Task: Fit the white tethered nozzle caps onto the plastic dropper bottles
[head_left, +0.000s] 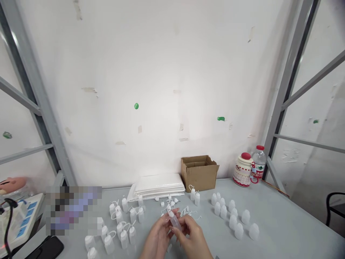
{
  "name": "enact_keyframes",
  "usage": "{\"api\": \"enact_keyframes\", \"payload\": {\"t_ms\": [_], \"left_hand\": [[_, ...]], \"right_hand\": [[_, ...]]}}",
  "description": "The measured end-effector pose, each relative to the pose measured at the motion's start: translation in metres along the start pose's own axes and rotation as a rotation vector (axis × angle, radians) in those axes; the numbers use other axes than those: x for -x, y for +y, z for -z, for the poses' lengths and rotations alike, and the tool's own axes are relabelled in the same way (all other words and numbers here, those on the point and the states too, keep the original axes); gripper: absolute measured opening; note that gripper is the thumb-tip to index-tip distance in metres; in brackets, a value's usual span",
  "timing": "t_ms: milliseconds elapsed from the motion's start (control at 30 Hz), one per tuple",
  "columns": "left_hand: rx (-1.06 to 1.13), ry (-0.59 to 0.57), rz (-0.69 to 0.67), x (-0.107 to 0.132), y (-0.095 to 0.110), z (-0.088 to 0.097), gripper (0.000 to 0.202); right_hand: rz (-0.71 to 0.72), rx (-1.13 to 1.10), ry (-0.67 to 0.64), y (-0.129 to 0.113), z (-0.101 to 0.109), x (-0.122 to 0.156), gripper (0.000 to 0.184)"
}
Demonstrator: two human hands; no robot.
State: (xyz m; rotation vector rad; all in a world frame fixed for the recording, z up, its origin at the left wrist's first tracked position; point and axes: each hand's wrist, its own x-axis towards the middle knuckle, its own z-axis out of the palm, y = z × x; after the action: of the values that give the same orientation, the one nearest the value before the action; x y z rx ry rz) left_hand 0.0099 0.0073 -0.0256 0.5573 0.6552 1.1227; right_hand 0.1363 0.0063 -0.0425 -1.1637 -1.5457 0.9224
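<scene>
Near the front middle of the table, my left hand (159, 232) and my right hand (192, 233) are both closed around one small translucent squeeze bottle (175, 222). It is tilted, with a white cap at its upper end. Just beyond my fingers lie loose white caps with straps (188, 211). To the left stand several capped bottles (124, 239), some with looped straps. On the right are several translucent bottles (233, 222) without visible strapped caps. Two more capped bottles (197, 199) stand before the cardboard box.
An open cardboard box (201, 178) and a stack of white sheets (159, 185) sit by the wall. A patterned jar (242, 171) and a water bottle (259, 162) stand at back right. At left are a dark phone (50, 248), a power strip (29, 219) and a blurred patch.
</scene>
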Motion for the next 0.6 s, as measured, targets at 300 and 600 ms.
{"api": "enact_keyframes", "payload": {"t_ms": [300,600], "left_hand": [[0.027,-0.033,0.011,0.0000,0.0011,-0.0001,0.028],[-0.041,0.043,-0.022,0.0009,-0.0006,-0.0021,0.024]], "right_hand": [[0.041,0.076,-0.005,0.0044,0.0003,0.0006,0.010],[0.102,0.160,-0.008,0.0071,0.0009,0.0031,0.008]]}}
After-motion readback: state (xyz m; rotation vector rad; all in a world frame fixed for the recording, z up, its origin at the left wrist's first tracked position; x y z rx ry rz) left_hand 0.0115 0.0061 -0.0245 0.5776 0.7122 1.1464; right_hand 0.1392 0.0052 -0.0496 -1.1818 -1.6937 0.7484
